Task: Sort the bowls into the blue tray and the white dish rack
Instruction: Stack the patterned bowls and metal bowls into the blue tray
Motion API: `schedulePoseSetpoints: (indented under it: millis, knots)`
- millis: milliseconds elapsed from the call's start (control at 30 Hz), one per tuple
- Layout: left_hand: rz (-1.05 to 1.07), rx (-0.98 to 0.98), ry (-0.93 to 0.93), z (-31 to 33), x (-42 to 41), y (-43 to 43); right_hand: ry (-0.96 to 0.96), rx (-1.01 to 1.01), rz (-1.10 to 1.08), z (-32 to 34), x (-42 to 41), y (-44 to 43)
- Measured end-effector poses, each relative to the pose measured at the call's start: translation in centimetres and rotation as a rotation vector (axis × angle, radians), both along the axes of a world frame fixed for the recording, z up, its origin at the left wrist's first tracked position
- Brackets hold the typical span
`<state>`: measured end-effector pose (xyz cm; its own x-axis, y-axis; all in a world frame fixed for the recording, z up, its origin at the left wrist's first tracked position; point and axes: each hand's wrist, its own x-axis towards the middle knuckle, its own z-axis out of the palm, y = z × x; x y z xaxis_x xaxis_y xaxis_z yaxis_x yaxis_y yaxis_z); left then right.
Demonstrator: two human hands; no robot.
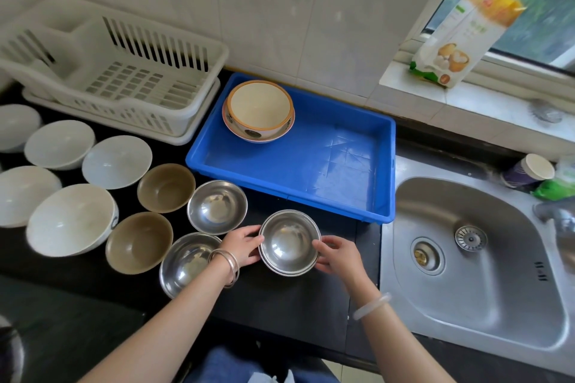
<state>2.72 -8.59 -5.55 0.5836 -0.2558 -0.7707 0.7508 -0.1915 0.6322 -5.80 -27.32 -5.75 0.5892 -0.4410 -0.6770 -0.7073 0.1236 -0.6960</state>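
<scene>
Both hands, left hand (244,244) and right hand (336,253), grip a stack of steel bowls (289,242) by its rim above the black worktop (295,305). The stack sits just in front of the blue tray (326,171), which holds two nested cream bowls (259,110). The white dish rack (124,78) stands left of the tray.

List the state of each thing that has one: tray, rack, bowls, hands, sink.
blue tray: holds one stack of patterned bowls
white dish rack: empty
stacked steel bowls: on counter, gripped on both sides
left hand: on stack's left rim
right hand: on stack's right rim
brown bowls: upright, unsorted
sink: dry, strainer out of drain
</scene>
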Motion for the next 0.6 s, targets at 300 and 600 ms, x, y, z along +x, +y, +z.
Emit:
schedulePoseSetpoints:
  millis: [300, 600]
  knots:
    - [-0.008, -0.019, -0.079, 2.3, 1.5, -0.5, -0.116, -0.021, -0.056, 1.4, 1.1, -0.6]
    - [0.028, -0.089, -0.188, 6.8, 7.7, -4.7, -0.246, -0.031, -0.097, 5.3, 7.3, -4.9]
